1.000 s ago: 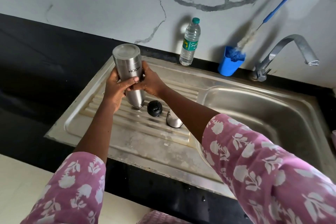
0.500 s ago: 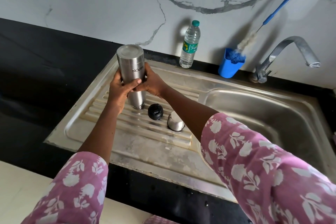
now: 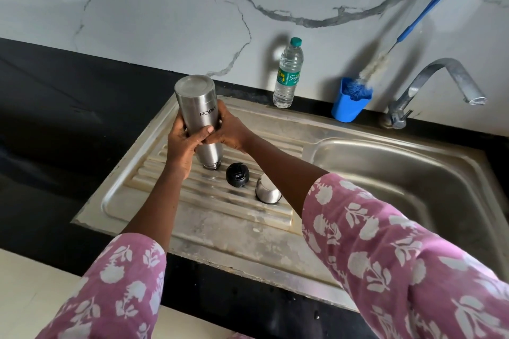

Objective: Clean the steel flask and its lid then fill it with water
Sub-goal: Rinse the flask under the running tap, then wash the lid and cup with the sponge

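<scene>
The steel flask (image 3: 199,110) stands upside down, its mouth resting on the ribbed draining board (image 3: 192,217) of the sink. My left hand (image 3: 183,147) grips its left side and my right hand (image 3: 230,131) wraps its right side, thumbs meeting across the front. Just right of the flask's mouth lies the black inner lid (image 3: 237,174). Beside that sits the steel cap (image 3: 267,192), upside down on the ribs.
A plastic water bottle (image 3: 287,74) stands at the wall. A blue cup (image 3: 349,102) holds a blue-handled bottle brush (image 3: 429,5). The tap (image 3: 438,82) arches over the sink basin (image 3: 413,173) at right. Black counter surrounds the sink.
Both hands stay on the inverted flask, which has tilted slightly and settled lower on the draining board. The lid and cap have not moved.
</scene>
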